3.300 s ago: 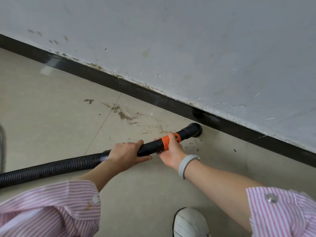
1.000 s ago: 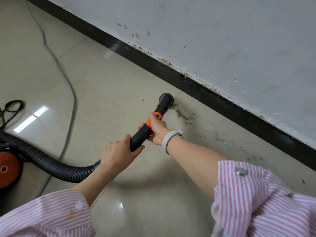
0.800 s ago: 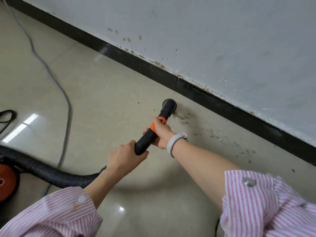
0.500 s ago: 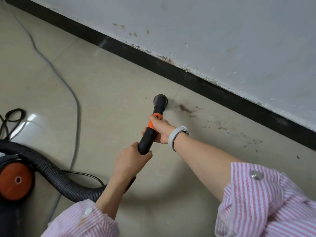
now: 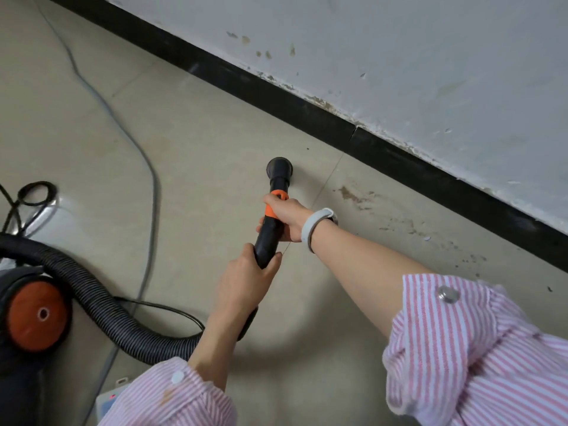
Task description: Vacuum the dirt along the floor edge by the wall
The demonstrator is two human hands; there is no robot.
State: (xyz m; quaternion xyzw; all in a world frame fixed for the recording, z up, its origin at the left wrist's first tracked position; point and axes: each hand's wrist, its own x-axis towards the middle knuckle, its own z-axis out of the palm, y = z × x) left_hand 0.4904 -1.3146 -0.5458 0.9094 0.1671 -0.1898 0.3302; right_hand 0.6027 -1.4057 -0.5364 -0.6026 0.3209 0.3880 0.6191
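The black vacuum nozzle [image 5: 279, 169] rests mouth-down on the beige floor, a short way out from the black baseboard [image 5: 381, 155]. My right hand [image 5: 284, 215] grips the black tube at its orange ring [image 5: 274, 204]. Farther back, my left hand [image 5: 246, 281] holds the same tube. Brown dirt [image 5: 350, 195] lies to the right of the nozzle, and finer specks [image 5: 430, 235] trail rightward along the floor edge. The ribbed black hose [image 5: 101, 309] curves left to the vacuum body [image 5: 30, 312], which has an orange wheel.
A grey power cable [image 5: 144, 167] snakes across the floor on the left. A coiled black cord [image 5: 33, 195] lies at the left edge. A small white device [image 5: 113, 395] with a red light sits by my left sleeve. The stained white wall [image 5: 430, 56] rises behind the baseboard.
The nozzle has drawn left, off the dirt patch and farther from the baseboard. The view has swung left, bringing the vacuum body more into sight. Both hands keep their grip.
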